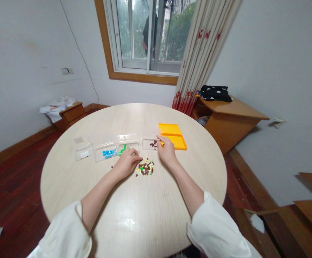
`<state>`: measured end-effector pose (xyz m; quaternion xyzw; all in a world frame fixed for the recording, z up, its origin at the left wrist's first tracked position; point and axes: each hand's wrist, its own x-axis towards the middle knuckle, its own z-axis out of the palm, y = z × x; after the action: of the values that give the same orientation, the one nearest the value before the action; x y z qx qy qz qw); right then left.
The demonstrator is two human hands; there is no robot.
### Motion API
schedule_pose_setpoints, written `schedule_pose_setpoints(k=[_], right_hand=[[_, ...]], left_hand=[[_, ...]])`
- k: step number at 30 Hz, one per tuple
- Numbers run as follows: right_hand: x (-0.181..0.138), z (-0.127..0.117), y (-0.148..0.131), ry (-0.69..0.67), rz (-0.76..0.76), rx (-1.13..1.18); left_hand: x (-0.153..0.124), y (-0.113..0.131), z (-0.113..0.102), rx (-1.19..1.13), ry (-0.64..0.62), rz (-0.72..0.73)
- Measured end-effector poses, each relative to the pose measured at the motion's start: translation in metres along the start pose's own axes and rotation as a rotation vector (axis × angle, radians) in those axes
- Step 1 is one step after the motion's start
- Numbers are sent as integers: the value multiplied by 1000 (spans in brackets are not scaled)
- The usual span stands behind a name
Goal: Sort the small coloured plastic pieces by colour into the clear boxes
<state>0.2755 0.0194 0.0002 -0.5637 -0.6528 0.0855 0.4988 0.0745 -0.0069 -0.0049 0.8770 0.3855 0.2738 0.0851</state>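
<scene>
A small heap of mixed brown, green and yellow toy bricks [146, 168] lies on the table in front of me. At the heap's upper left edge is my left hand [127, 163], its thumb and finger pinched together; whatever lies between them is too small to tell. My right hand [167, 150] is closed beside the clear box of brown bricks [153, 144], fingertips at its right end, their contents hidden. Partly behind my left hand stands a clear box with green bricks [124, 147]. Left of it, another clear box holds blue bricks [109, 153].
A small clear box [84, 154] with a white piece inside stands at the far left of the row. An open yellow case [181, 142] lies behind my right hand. All rest on a round pale table [129, 222]. A wooden desk [231, 111] stands beyond it on the right.
</scene>
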Motion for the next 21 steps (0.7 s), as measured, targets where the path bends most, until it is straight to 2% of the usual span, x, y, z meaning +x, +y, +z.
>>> schedule_pose_setpoints(k=[8,11,16,21], right_hand=[[-3,1,-6,-11,-45,6],[-6,2,-13,-60,-55,60],[-17,7,-29,-250,-106,157],[-22,10,-32,-315,-161,146]], left_hand=[[1,6,-5,-32,8,-76],[2,7,-8,-101,91,-105],[3,7,-15,-124,293,-126],[3,9,-19,-100,357,-124]])
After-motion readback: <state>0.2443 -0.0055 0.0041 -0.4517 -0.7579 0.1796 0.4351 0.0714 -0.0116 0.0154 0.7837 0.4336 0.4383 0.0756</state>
